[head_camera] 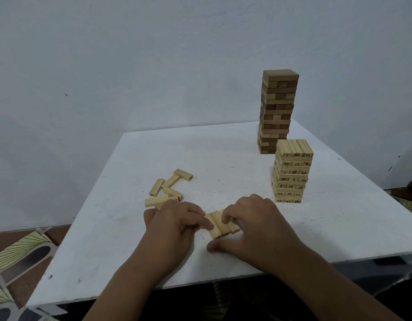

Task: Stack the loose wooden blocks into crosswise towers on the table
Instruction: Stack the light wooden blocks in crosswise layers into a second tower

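While loose (flat), blocks (220, 224) sit between hands.

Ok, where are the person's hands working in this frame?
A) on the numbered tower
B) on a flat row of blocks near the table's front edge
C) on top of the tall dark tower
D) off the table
B: both hands, left and right, hold the flat row of pale wooden blocks lying on the white table.

Pale matt wooden blocks (221, 224) – darker wood in the far tower (278, 110) – on a scuffed white table (200, 154).
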Demonstrator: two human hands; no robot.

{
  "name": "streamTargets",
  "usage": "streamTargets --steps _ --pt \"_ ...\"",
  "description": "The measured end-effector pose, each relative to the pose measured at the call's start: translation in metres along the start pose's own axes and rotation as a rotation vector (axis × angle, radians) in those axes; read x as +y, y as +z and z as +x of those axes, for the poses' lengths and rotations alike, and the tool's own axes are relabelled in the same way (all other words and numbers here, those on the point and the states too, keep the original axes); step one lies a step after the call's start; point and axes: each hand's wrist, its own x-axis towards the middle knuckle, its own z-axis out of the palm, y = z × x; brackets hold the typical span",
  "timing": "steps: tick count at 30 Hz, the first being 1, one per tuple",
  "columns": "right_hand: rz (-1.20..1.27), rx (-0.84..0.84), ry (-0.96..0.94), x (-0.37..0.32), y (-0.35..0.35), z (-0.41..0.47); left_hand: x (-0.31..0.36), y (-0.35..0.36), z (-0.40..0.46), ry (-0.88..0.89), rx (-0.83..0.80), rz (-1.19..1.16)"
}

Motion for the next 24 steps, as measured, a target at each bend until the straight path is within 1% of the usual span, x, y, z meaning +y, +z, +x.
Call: streamTargets --steps 5,8,12,18,24 --pt "0.095 0.016 -0.045 0.000 0.002 0.001 0.002 -0.002 -0.002 -0.044 0.022 0.021" --pt "0.188 -0.030 -0.080 0.008 -0.004 0.001 0.002 -0.004 -0.004 -0.010 -0.020 0.073" --pt "0.278 -0.083 -0.104 0.016 -0.008 0.000 0.003 -0.006 -0.006 0.026 -0.079 0.034" --pt "0.287 -0.076 -0.119 0.021 -0.006 -0.002 0.003 -0.005 -0.005 0.053 -0.074 -0.033" --pt "0.286 -0.101 -0.101 0.024 -0.005 -0.002 0.006 -0.005 -0.006 0.047 -0.057 -0.023"
